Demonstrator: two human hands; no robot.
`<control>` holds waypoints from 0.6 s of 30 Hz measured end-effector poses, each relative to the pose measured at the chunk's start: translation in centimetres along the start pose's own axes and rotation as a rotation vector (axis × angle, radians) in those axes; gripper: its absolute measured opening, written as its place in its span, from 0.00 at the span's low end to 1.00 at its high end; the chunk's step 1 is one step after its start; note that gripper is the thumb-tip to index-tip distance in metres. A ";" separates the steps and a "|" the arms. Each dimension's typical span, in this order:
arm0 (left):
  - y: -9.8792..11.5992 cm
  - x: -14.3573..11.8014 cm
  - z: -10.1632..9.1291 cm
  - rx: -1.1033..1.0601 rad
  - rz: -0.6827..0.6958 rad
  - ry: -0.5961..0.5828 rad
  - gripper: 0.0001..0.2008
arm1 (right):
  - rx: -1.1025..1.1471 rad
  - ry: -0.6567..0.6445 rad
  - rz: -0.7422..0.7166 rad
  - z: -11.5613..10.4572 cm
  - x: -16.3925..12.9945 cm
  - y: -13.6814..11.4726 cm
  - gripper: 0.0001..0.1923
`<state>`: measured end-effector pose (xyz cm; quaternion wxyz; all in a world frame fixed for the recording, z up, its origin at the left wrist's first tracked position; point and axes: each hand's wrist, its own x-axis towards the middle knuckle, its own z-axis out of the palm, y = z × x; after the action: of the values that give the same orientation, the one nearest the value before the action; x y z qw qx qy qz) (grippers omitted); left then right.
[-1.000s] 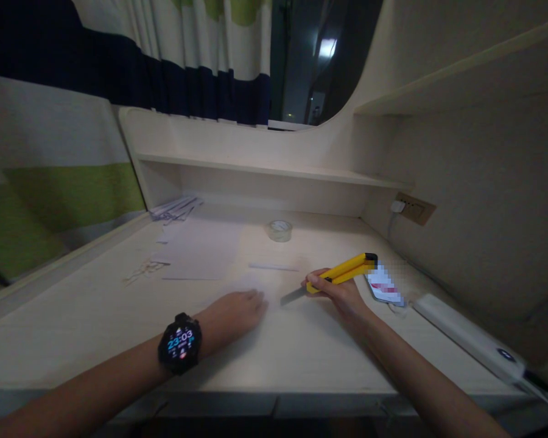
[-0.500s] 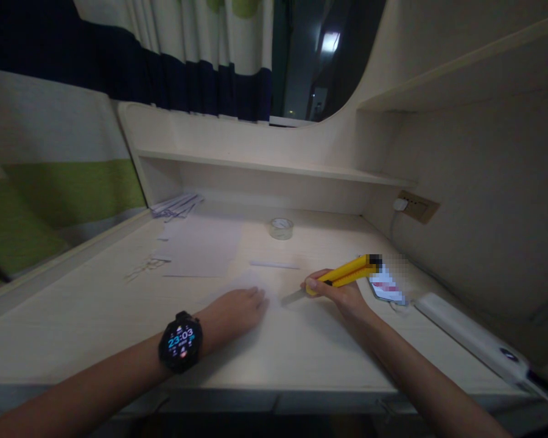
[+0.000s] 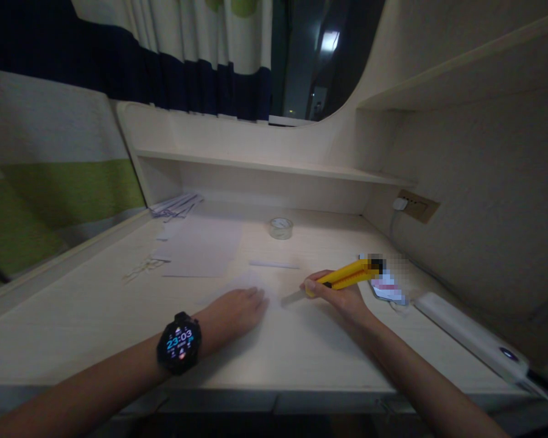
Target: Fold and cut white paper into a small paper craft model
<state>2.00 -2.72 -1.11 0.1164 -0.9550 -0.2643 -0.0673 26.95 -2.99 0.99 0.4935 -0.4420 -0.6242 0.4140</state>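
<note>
My left hand, with a black watch on its wrist, lies flat on a pale sheet of paper on the desk. Its fingers are stretched out. In my right hand is a yellow utility knife, blade out and pointing left toward my left fingertips. The blade tip is low over the desk, close to the paper; whether it touches is hard to tell. A thin rolled paper stick lies just beyond both hands. Farther back stands a roll of clear tape.
White paper sheets lie at back left, beside a stack of folded paper strips and some rubber bands. On the right are a phone, a long white power strip and a wall socket with a plug.
Almost nothing differs. The utility knife's rear end has dipped very slightly, while both hands keep their places.
</note>
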 end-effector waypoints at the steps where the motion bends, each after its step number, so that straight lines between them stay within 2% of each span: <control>1: 0.0 0.0 0.1 0.002 0.002 0.005 0.12 | 0.000 0.005 -0.005 0.0 0.0 0.0 0.14; 9: -0.1 0.0 0.6 0.126 0.049 0.017 0.12 | -0.007 0.022 -0.029 0.1 -0.1 -0.2 0.15; 18: -0.4 0.2 0.0 0.097 0.039 -0.005 0.11 | -0.087 0.016 -0.026 0.1 -0.8 -0.2 0.12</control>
<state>1.93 -2.30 -1.02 0.1633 -0.9534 -0.2487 -0.0498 26.87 -3.79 0.98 0.4841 -0.4581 -0.6434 0.3766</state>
